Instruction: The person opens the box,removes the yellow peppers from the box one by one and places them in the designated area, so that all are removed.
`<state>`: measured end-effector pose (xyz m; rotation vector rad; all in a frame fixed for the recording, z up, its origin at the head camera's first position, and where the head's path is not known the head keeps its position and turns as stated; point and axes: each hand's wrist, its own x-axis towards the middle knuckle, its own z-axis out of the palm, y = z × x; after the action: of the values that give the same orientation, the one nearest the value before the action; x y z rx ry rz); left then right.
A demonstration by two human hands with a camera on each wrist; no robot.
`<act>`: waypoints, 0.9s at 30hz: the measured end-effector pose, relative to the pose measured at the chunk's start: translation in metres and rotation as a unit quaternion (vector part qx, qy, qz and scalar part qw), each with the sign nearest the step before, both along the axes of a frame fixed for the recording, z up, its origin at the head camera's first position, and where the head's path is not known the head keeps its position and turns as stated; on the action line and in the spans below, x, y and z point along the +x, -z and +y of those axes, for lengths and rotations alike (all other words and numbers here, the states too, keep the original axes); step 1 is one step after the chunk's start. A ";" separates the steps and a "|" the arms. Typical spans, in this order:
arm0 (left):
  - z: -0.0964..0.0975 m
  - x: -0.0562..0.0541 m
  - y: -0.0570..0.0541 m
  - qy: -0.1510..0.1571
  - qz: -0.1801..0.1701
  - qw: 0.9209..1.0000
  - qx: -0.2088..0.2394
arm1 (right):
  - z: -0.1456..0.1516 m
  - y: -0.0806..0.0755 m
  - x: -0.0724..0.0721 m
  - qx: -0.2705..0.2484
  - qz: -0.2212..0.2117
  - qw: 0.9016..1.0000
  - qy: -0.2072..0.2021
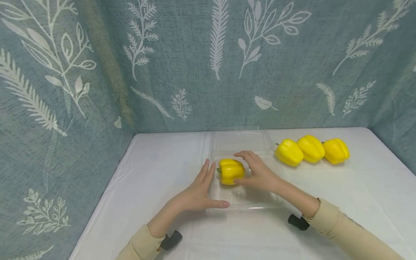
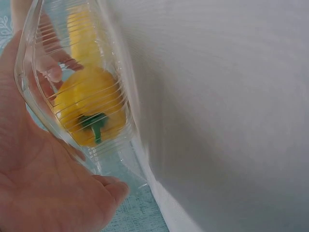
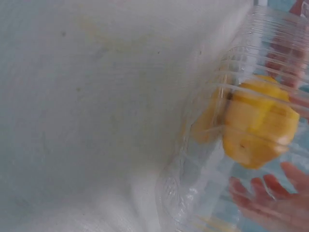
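Observation:
One yellow bell pepper (image 1: 231,171) with a green stem lies on its side in the clear plastic clamshell box (image 1: 247,200), its stem pointing left. The box's lid (image 1: 238,141) is folded back behind it. My left hand (image 1: 201,191) is spread along the box's left side, fingers straight and thumb toward the front edge. Around the pepper's right side arches my right hand (image 1: 258,173), its thumb close to the pepper. In the right wrist view the right fingertips (image 3: 260,186) stand apart from the pepper (image 3: 258,123), which shows through the ribbed plastic wall.
Three more yellow peppers (image 1: 312,148) lie in a row to the right of the box. Everything rests on a table with a white cloth (image 1: 162,159). A blue-green curtain (image 1: 195,65) with white leaf patterns hangs behind and along the sides.

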<state>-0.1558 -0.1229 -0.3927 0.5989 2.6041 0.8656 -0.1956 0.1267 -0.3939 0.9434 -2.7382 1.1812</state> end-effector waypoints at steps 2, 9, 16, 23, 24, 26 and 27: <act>0.000 0.000 0.000 -0.001 0.002 1.000 -0.001 | -0.001 0.001 0.000 0.004 0.005 1.000 -0.001; 0.000 0.000 0.000 0.000 0.003 1.000 -0.001 | -0.006 0.003 0.000 0.014 0.002 1.000 -0.002; 0.000 0.000 0.000 -0.001 -0.001 1.000 -0.001 | -0.009 0.003 0.001 0.027 -0.017 0.999 0.008; 0.001 0.001 -0.001 0.001 -0.002 1.000 -0.002 | -0.011 0.007 0.002 0.025 -0.012 1.000 0.009; 0.001 0.001 -0.001 0.002 0.001 1.000 -0.002 | -0.011 0.007 0.003 0.022 -0.008 1.000 0.008; 0.001 0.001 -0.001 0.002 0.002 1.000 -0.001 | -0.011 0.009 0.003 0.020 0.000 1.000 0.007; 0.001 0.001 -0.001 0.003 0.002 1.000 -0.001 | -0.011 0.009 0.003 0.019 0.002 1.000 0.007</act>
<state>-0.1546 -0.1217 -0.3915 0.6076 2.6057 0.8617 -0.1928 0.1156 -0.4029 0.9275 -2.7694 1.1290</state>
